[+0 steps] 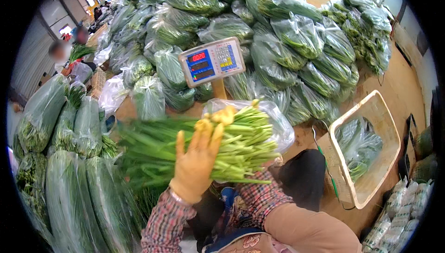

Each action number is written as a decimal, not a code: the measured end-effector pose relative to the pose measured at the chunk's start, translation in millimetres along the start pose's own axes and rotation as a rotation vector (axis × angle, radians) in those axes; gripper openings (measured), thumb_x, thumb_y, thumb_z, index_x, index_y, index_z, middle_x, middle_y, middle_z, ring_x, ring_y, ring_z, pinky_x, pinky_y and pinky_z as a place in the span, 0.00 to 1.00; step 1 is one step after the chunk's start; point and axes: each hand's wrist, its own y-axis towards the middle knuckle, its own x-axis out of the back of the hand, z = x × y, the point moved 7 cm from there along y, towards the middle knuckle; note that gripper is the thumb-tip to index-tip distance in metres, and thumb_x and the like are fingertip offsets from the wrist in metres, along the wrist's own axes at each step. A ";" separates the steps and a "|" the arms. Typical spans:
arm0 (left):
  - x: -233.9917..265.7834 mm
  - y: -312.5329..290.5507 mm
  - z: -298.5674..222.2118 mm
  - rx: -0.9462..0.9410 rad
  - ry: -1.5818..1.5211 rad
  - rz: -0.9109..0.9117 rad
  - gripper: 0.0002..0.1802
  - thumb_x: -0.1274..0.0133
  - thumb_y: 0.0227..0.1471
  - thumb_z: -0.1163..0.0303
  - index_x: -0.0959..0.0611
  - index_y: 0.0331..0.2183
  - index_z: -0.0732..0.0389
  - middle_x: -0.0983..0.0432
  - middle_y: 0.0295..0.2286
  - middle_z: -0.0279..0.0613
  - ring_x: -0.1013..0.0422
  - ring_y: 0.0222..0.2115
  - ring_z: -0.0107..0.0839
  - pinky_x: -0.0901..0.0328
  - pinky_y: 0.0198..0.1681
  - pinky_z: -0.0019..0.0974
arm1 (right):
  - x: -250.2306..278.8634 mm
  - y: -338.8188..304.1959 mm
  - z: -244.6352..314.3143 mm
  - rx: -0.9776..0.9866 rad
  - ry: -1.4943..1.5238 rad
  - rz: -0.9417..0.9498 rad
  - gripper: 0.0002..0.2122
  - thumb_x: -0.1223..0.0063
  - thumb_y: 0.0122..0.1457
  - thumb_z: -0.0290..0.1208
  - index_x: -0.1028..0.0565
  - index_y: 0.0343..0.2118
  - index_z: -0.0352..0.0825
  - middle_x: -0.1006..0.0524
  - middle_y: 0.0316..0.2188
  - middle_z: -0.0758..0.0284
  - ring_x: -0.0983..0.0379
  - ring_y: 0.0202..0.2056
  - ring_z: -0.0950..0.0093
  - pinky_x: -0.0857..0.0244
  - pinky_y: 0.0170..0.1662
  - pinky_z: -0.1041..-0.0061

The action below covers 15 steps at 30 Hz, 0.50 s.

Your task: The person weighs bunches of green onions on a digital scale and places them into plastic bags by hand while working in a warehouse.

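A thick bundle of long-stemmed leafy greens [245, 137] lies across my two hands, its pale cut stems to the right and its blurred leaves to the left. My left hand [192, 172], in a yellow glove, presses on its near side with the fingers over the stems. Yellow fingertips of my right hand [225, 115] curl over the far side; the rest of that hand is hidden under the bundle. Just behind is a digital scale with a lit display [212, 62]. Clear plastic [281, 125] shows beyond the stems, below the display.
Bagged greens [185, 26] form a big heap ahead. More long bags [69, 197] line the left side. At the right stands a tilted white plastic crate [340, 160] with a bag of greens [359, 146] inside. Wrapped packs [396, 211] lie at lower right. Other people sit at far left.
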 end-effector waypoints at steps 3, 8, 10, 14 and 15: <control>-56.5 38.8 -36.9 -0.157 -0.078 0.052 0.53 0.40 0.33 0.60 0.47 0.59 0.58 0.49 0.57 0.48 0.55 0.60 0.41 0.65 0.60 0.53 | 98.0 -19.0 11.9 0.007 0.001 -0.214 0.32 0.70 0.58 0.57 0.32 0.47 0.29 0.29 0.44 0.54 0.30 0.43 0.62 0.38 0.48 0.65; -181.8 79.5 -90.3 -0.252 -0.322 0.399 0.58 0.42 0.34 0.70 0.61 0.61 0.52 0.62 0.61 0.46 0.65 0.62 0.39 0.68 0.62 0.52 | 211.6 -56.8 16.8 -0.007 0.056 -0.462 0.31 0.70 0.58 0.56 0.32 0.47 0.30 0.28 0.43 0.55 0.30 0.42 0.62 0.38 0.47 0.65; -211.5 93.0 -121.1 -0.285 -0.427 0.408 0.63 0.38 0.33 0.69 0.63 0.61 0.50 0.64 0.61 0.45 0.64 0.62 0.39 0.63 0.61 0.51 | 258.9 -72.0 15.9 -0.022 0.093 -0.576 0.30 0.70 0.59 0.56 0.32 0.47 0.30 0.28 0.43 0.55 0.30 0.42 0.63 0.38 0.47 0.65; -217.5 94.7 -122.4 -0.234 -0.385 0.430 0.63 0.36 0.31 0.64 0.61 0.61 0.50 0.62 0.61 0.43 0.62 0.62 0.39 0.61 0.61 0.50 | 294.8 -73.9 -1.1 -0.068 0.170 -0.662 0.29 0.70 0.59 0.55 0.31 0.46 0.31 0.27 0.42 0.56 0.30 0.42 0.63 0.38 0.46 0.65; -223.5 95.7 -120.9 -0.219 -0.395 0.406 0.63 0.36 0.31 0.65 0.61 0.61 0.50 0.62 0.61 0.43 0.62 0.62 0.39 0.62 0.61 0.49 | 304.8 -75.2 -0.8 -0.064 0.181 -0.684 0.29 0.70 0.59 0.55 0.31 0.46 0.31 0.27 0.42 0.56 0.30 0.42 0.63 0.38 0.46 0.65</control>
